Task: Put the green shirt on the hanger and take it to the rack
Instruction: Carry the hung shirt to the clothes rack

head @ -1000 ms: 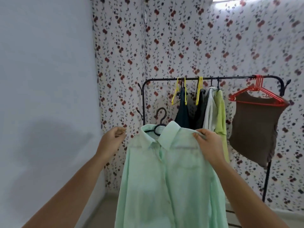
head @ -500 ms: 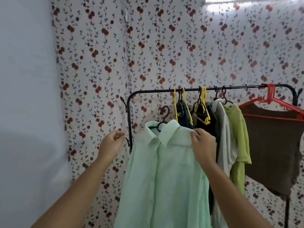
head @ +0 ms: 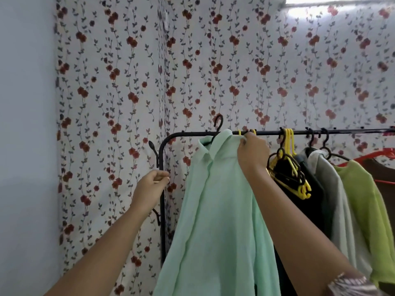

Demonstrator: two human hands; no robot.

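The mint green shirt (head: 215,221) hangs on a black hanger whose hook (head: 219,123) sticks up just above the left end of the black rack's top bar (head: 269,132). My right hand (head: 252,153) is shut on the shirt's shoulder and the hanger under it, level with the bar. My left hand (head: 150,186) floats to the left of the shirt, beside the rack's corner post (head: 162,210), with fingers curled shut and nothing visible in them. It does not touch the shirt.
Further right on the bar hang several yellow hangers (head: 288,144), dark garments (head: 307,189), a pale grey shirt (head: 335,193), a lime top (head: 367,201) and a red hanger (head: 376,155). Flowered wallpaper is behind; a plain wall stands at the left.
I have come closer to the rack. My right hand has lifted the shirt so the hanger's hook is now above the bar. My left hand stayed low and apart from the shirt.
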